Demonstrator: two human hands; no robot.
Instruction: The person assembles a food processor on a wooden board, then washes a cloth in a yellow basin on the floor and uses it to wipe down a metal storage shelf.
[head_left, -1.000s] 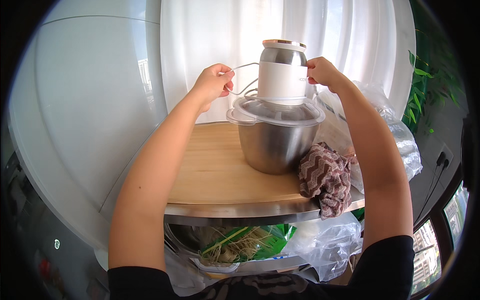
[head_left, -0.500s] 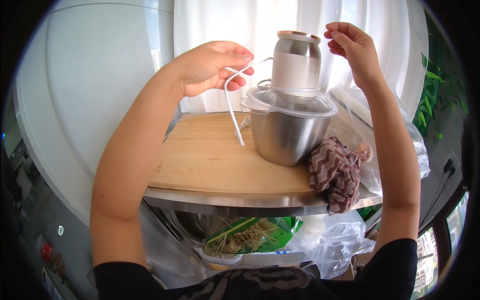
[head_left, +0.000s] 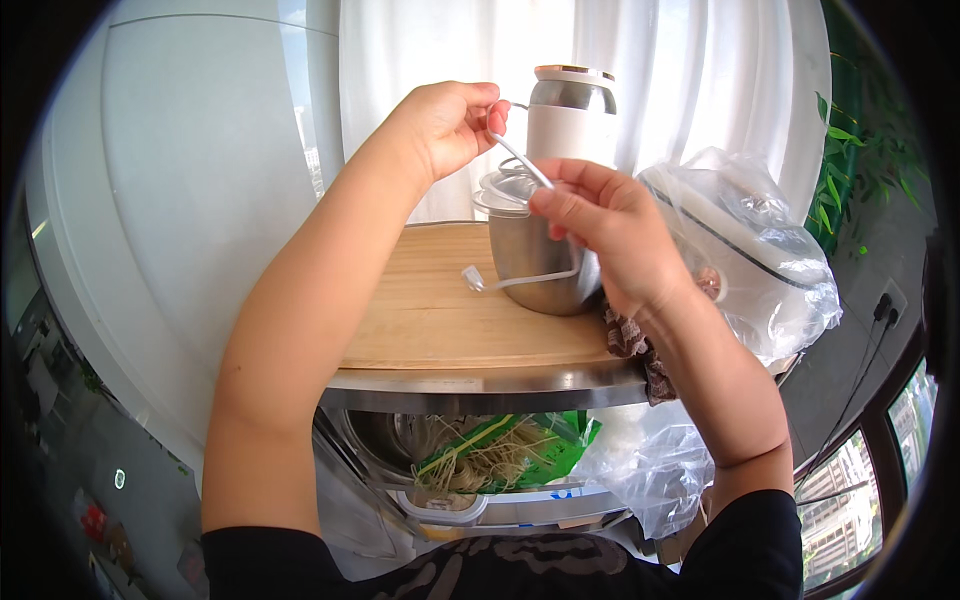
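Note:
A food chopper with a white and silver motor unit (head_left: 568, 128) stands on a wooden board (head_left: 430, 335), its steel bowl (head_left: 520, 255) partly hidden behind my right hand. The chopper's white power cord (head_left: 521, 160) stretches between my hands. My left hand (head_left: 450, 125), left of the motor unit, pinches it between thumb and fingers. In front of the bowl, my right hand (head_left: 615, 230) grips it further along. From there the cord hangs in a bend, with its pale plug (head_left: 473, 278) dangling over the board.
A brown patterned cloth (head_left: 625, 335) lies at the board's right edge, partly behind my right wrist. Beyond it sits a pale item in clear plastic (head_left: 745, 255). Below, a shelf holds a green bag (head_left: 565, 460) with dry strands and crumpled clear plastic (head_left: 655, 475). A white curtain (head_left: 440, 60) hangs behind.
My right hand has come down and left from beside the motor unit and taken hold of the cord. The cord's lower end has swung, bringing its plug into view over the board.

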